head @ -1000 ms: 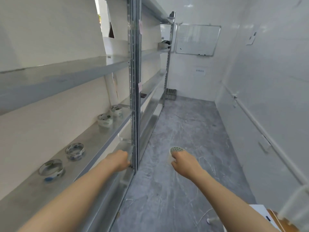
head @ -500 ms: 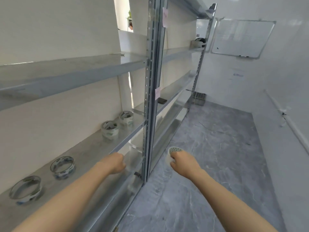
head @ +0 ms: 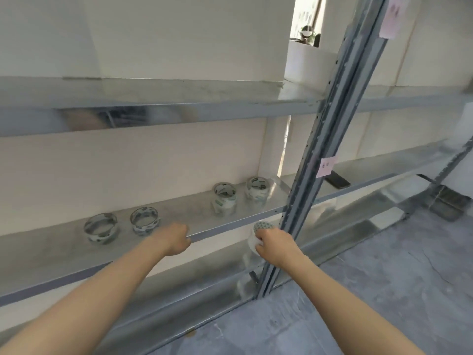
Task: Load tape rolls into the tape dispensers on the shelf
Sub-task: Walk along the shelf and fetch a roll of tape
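Four tape rolls [head: 101, 230] [head: 143, 220] [head: 224, 198] [head: 258, 190] (one shelf [head: 184, 213])

I am counting four tape rolls [head: 101, 228] [head: 144, 221] [head: 224, 198] [head: 258, 192] standing on the shelf [head: 184, 213], two low and two taller. I am gripping one more, a white dotted roll [head: 260, 226], in my right hand [head: 275, 245]. With my left hand [head: 174, 238], that is making two hands. I am also seeing two pink notes [head: 390, 17] [head: 325, 166] on one upright [head: 307, 175] and one dark flat object [head: 337, 180].

Left hand [head: 176, 238] fisted, right hand [head: 275, 245] round white roll [head: 262, 226], both outstretched.
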